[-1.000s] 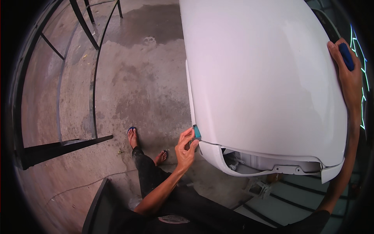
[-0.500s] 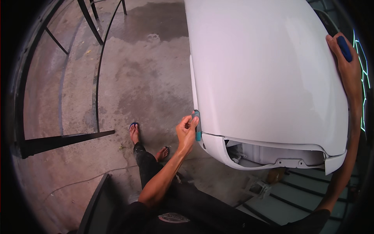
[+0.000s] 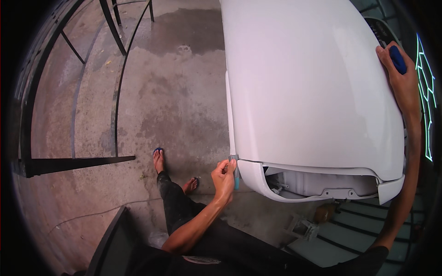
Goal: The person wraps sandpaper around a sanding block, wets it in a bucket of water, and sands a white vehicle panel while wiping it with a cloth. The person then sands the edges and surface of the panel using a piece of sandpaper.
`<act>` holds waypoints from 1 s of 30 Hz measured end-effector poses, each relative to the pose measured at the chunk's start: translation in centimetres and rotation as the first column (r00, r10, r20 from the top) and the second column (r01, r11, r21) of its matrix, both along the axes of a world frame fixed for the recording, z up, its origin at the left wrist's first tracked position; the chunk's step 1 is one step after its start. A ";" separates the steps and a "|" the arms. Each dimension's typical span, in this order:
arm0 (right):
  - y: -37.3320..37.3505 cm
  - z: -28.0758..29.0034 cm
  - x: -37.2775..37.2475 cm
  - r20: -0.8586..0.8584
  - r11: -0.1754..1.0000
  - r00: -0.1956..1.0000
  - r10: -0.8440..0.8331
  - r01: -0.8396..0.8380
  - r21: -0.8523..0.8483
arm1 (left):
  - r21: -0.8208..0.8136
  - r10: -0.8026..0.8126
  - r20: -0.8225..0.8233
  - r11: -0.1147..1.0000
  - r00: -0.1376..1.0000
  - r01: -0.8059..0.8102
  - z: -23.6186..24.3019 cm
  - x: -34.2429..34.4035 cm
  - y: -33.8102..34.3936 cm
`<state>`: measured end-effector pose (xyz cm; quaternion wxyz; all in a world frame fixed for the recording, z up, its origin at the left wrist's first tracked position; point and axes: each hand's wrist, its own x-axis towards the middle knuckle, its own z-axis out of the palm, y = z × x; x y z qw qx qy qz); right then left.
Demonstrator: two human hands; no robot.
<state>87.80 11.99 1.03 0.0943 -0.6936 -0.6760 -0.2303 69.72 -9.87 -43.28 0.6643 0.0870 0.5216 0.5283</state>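
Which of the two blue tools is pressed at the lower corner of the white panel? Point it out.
The light-blue tool in the left hand, at the large white glossy body panel's lower-left corner seam. The dark-blue tool is in the right hand, at the panel's far right edge.

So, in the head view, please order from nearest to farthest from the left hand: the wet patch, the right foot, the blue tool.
1. Right foot, just left of the left hand.
2. Wet patch, top centre.
3. Blue tool, far right, in the right hand.

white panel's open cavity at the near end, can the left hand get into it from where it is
Probably yes: the left hand holds a light-blue tool at the white panel's near corner, and nothing blocks the cavity beside it.
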 end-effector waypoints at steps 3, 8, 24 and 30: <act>0.1 0.0 -1.1 -0.007 1.000 1.000 -0.003 0.003 -0.009 | 0.041 0.013 -0.134 0.999 0.991 -0.008 -0.5 -0.3 1.7; 0.1 0.4 -1.3 0.024 0.994 1.000 0.011 -0.008 -0.108 | 0.067 0.002 -0.294 0.998 0.956 0.018 0.4 -0.1 0.1; -0.8 -0.2 -3.1 0.089 1.000 0.996 0.003 -0.002 -0.006 | -0.066 -0.116 -0.011 0.991 0.993 0.115 -0.9 -0.5 0.9; -0.7 0.1 -3.0 0.078 1.000 0.997 -0.016 0.016 -0.002 | 0.035 -0.029 -0.142 0.999 0.989 0.035 -0.1 0.0 0.9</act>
